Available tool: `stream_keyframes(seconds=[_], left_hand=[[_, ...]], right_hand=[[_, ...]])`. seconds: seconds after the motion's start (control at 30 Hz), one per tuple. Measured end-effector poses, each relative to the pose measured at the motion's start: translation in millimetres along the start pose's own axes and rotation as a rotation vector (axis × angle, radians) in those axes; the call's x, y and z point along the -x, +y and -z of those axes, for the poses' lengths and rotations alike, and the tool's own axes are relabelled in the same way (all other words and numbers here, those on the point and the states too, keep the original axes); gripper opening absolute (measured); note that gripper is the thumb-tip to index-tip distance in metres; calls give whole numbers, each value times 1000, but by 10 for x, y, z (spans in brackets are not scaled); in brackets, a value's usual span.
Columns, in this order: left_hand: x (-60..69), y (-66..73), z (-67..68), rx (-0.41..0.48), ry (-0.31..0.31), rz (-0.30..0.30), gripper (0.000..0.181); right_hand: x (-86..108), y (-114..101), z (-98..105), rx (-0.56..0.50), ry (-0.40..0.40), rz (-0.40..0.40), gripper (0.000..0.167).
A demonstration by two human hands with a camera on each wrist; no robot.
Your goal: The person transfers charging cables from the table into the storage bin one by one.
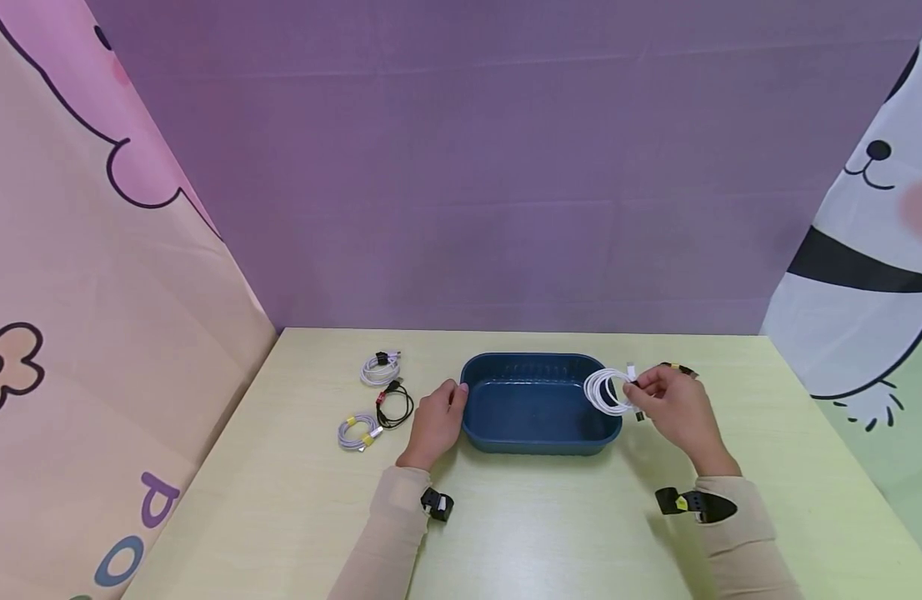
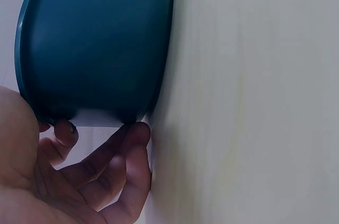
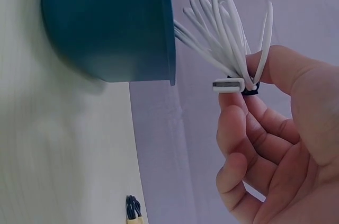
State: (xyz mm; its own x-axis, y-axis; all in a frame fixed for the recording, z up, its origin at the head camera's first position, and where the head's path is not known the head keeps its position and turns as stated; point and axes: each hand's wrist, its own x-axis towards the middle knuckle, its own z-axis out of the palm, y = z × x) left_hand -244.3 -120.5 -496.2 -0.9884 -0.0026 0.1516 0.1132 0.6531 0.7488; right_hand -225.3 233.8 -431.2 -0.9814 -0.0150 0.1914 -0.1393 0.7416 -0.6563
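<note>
A blue bin (image 1: 542,446) stands on the table, seen from its outside wall (image 2: 100,49) in the left wrist view. My left hand (image 1: 435,423) rests against its left end, bent fingertips (image 2: 136,133) touching the outer wall. Over the bin's right rim, my right hand (image 1: 674,412) pinches a coiled white cable (image 1: 602,392) between thumb and fingers. The right wrist view shows the cable's loops (image 3: 225,33) fanned out above a dark tie, its flat plug (image 3: 228,86) beside the fingers. Some loops are hidden behind the bin's wall (image 3: 106,28).
Left of the bin lie a white coil with a black tie (image 1: 380,369), a black coil (image 1: 395,407) and a pale coil with yellow ties (image 1: 358,432). A dark cable with a yellow band (image 1: 680,367) lies behind my right hand. A purple cloth (image 1: 461,167) hangs behind the table.
</note>
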Motion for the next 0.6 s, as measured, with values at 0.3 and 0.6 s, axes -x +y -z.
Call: stream_keyframes(seconds=[0.3, 0.6], left_hand=[[-6, -1, 0, -2, 6, -3, 34], [-5, -5, -6, 0, 6, -6, 34]], right_hand=[[-10, -36, -51, 5, 2, 27, 27], [-2, -49, -79, -4, -12, 21, 27]])
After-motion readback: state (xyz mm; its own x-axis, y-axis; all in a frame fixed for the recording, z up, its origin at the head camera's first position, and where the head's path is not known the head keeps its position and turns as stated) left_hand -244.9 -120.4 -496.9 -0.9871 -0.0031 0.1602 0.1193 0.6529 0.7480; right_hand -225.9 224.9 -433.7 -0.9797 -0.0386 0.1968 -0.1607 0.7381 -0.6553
